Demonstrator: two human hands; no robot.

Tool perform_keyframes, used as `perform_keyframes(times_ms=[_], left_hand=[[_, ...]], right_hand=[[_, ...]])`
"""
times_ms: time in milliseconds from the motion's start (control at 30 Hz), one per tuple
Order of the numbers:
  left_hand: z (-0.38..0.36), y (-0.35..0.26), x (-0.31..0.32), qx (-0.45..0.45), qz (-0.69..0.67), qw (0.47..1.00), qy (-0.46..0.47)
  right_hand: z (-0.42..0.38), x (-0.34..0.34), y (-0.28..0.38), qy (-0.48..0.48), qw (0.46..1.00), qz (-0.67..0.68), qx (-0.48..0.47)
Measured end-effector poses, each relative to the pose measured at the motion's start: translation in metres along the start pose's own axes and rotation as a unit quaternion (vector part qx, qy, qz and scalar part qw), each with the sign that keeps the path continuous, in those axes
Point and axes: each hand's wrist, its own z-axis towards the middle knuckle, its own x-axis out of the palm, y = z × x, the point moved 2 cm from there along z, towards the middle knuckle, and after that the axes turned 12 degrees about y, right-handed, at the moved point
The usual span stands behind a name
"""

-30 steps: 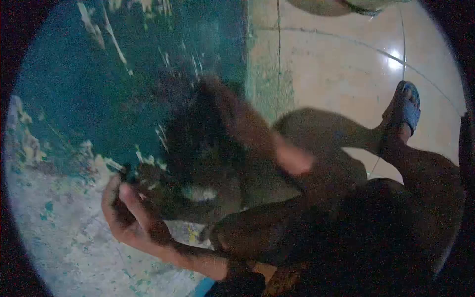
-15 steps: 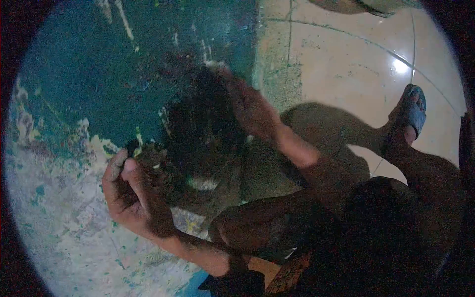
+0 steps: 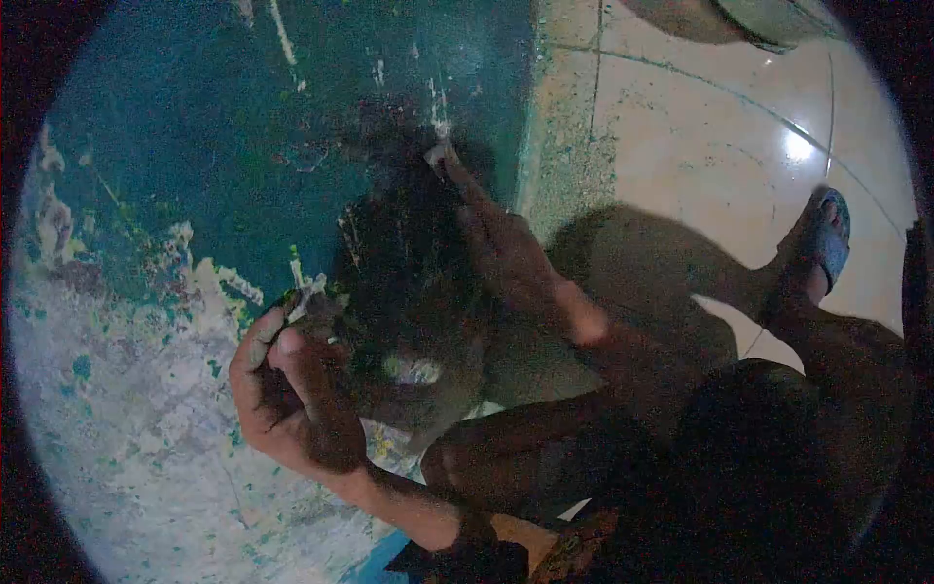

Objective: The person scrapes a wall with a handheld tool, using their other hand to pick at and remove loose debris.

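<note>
My left hand (image 3: pixel 306 419) is held close to the painted wall (image 3: pixel 233 165), its thumb and fingers curled together at the ragged edge of the green paint. My right hand (image 3: pixel 511 248) lies along the shaded green paint, fingers close together and pointing up. A small pale piece (image 3: pixel 437 156) shows at its fingertips, just below a white scratch (image 3: pixel 440 112). I cannot tell what either hand grips. Below the green, the wall shows a whitish, flaking patch (image 3: pixel 165 428) with green specks. Dark shadow covers the surface between the hands.
Beige floor tiles (image 3: pixel 700 107) lie on the right, strewn with green crumbs (image 3: pixel 574 165) along the wall's foot. My sandalled foot (image 3: pixel 827 243) stands on them, and my bent knee (image 3: pixel 457 457) is near the wall. A rounded object (image 3: pixel 778 19) stands at the top right.
The whole view has shifted right and slightly down. Against the wall, my right fingertips have moved a little down from the white scratch; my left hand keeps its curled pose.
</note>
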Motion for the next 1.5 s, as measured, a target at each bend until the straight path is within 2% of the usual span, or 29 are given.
perform_keyframes(times_ms=[67, 167, 267, 367, 467, 667, 767, 833, 900, 933, 1000, 1100, 1167, 1267, 1300, 1400, 1467, 1500], left_hand=[[-0.001, 0.0, 0.0, 0.002, 0.013, 1.0, 0.0], [-0.002, 0.0, 0.002, -0.003, 0.018, 1.0, -0.001], [-0.001, -0.001, -0.002, -0.001, 0.007, 1.0, 0.014], [0.004, -0.001, -0.001, 0.01, 0.025, 1.0, 0.016], [0.001, 0.0, -0.003, 0.01, 0.036, 0.999, 0.027], [0.008, -0.006, -0.002, 0.004, 0.037, 0.999, 0.018], [-0.002, -0.001, -0.001, -0.009, 0.058, 0.998, 0.028], [0.007, -0.003, -0.001, 0.012, 0.036, 0.999, 0.019], [0.005, 0.001, 0.001, 0.018, -0.006, 1.0, 0.013], [0.005, 0.0, 0.001, 0.002, -0.012, 1.0, 0.025], [0.0, -0.004, -0.002, -0.038, -0.019, 0.998, 0.048], [0.004, -0.006, -0.003, 0.004, 0.022, 0.999, 0.027], [0.003, -0.004, 0.001, 0.016, 0.03, 0.999, 0.035], [-0.003, 0.004, 0.004, 0.012, -0.024, 0.998, 0.049], [-0.002, 0.005, 0.006, 0.013, -0.056, 0.997, 0.054], [0.0, 0.002, 0.007, 0.009, 0.021, 0.995, 0.099], [-0.004, 0.008, 0.004, 0.047, 0.044, 0.994, 0.087], [0.001, 0.007, 0.004, 0.078, 0.045, 0.993, 0.072]], right_hand=[[0.003, -0.007, 0.004, -0.02, 0.998, -0.004, -0.059], [0.031, -0.028, -0.005, -0.04, 0.994, -0.02, -0.098], [0.023, -0.021, -0.005, -0.014, 0.999, -0.001, -0.03], [0.006, -0.005, -0.005, -0.092, 0.989, -0.036, -0.108], [0.021, -0.039, 0.015, -0.02, 0.998, -0.055, 0.023], [0.016, -0.018, 0.004, -0.179, 0.96, -0.097, -0.193], [0.036, -0.042, 0.027, -0.088, 0.993, -0.075, -0.023], [0.013, -0.032, 0.022, -0.042, 0.994, -0.098, 0.039], [0.013, -0.033, 0.013, -0.057, 0.982, -0.179, -0.035], [0.015, -0.034, 0.011, -0.089, 0.959, -0.236, -0.13], [0.002, -0.022, -0.001, -0.102, 0.946, -0.248, -0.181], [0.016, -0.024, 0.017, -0.087, 0.978, -0.152, -0.109], [0.015, -0.026, 0.023, -0.069, 0.993, -0.088, -0.029], [0.01, -0.012, 0.011, -0.108, 0.98, -0.103, -0.131], [0.016, -0.013, 0.008, -0.118, 0.977, -0.121, -0.132], [0.008, -0.002, 0.003, -0.12, 0.982, -0.119, -0.082], [0.011, -0.004, 0.015, -0.099, 0.991, -0.075, -0.05], [0.014, -0.004, 0.018, -0.097, 0.99, -0.07, -0.069]])
